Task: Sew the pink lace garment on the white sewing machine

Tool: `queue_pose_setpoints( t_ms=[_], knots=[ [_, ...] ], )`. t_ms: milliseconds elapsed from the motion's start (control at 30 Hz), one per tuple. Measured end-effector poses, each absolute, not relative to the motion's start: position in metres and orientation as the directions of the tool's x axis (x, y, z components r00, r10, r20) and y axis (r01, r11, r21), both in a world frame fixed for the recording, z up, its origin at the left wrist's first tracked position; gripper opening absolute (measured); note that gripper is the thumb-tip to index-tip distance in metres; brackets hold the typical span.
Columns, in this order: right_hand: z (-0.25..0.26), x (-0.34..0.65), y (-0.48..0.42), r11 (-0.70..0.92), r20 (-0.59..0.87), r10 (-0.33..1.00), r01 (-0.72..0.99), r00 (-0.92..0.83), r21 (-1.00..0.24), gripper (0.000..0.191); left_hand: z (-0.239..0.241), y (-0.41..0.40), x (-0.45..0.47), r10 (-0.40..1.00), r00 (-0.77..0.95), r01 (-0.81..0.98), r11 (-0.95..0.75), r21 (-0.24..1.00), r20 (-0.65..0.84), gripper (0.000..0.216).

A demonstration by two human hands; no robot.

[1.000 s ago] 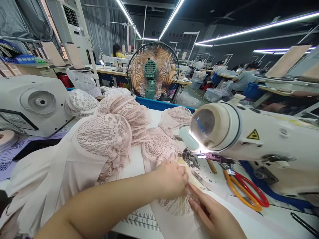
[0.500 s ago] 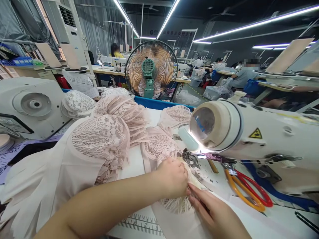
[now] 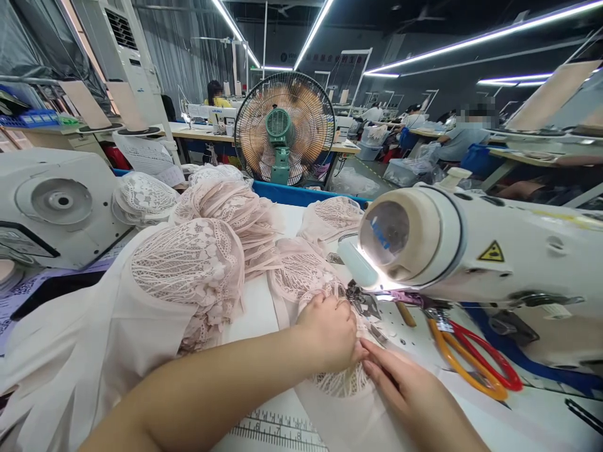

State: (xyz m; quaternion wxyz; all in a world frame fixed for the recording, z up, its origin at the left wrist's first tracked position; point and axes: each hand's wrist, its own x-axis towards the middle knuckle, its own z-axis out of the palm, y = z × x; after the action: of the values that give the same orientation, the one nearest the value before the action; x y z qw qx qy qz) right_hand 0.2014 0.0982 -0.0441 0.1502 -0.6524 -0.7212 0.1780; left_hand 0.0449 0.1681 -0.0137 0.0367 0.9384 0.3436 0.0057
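Observation:
My left hand (image 3: 330,333) is curled closed on a piece of pink lace fabric (image 3: 306,276), pressing it down just in front of the presser foot (image 3: 360,301) of the white sewing machine (image 3: 471,251). My right hand (image 3: 405,389) lies flat with its fingers stretched out on the lace edge (image 3: 339,383), touching the left hand. The machine's lamp lights the needle area.
A heap of pink lace garments (image 3: 198,263) fills the table's left. Another machine (image 3: 51,207) stands far left. Red and orange scissors (image 3: 475,364) lie under the machine arm. A fan (image 3: 285,129) stands behind. A ruler strip (image 3: 277,430) marks the front edge. People sit at other tables behind.
Both hands have slid a little forward with the lace toward the presser foot. The view has shifted slightly.

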Motion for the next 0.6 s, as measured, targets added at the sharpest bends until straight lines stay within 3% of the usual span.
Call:
queue_pose_setpoints(
  t_ms=[200, 600],
  knots=[
    [-0.0436, 0.2026, 0.1016, 0.137, 0.096, 0.990, 0.890, -0.105, -0.434, 0.041, -0.0167, 0.1692, 0.0453, 0.656, 0.754, 0.650, -0.751, 0.120, 0.024, 0.061],
    [-0.0491, 0.2069, 0.1051, 0.170, 0.138, 0.983, 0.899, -0.124, -0.404, 0.038, -0.0145, 0.1716, 0.0434, 0.662, 0.749, 0.655, -0.746, 0.122, 0.024, 0.061]
  ],
)
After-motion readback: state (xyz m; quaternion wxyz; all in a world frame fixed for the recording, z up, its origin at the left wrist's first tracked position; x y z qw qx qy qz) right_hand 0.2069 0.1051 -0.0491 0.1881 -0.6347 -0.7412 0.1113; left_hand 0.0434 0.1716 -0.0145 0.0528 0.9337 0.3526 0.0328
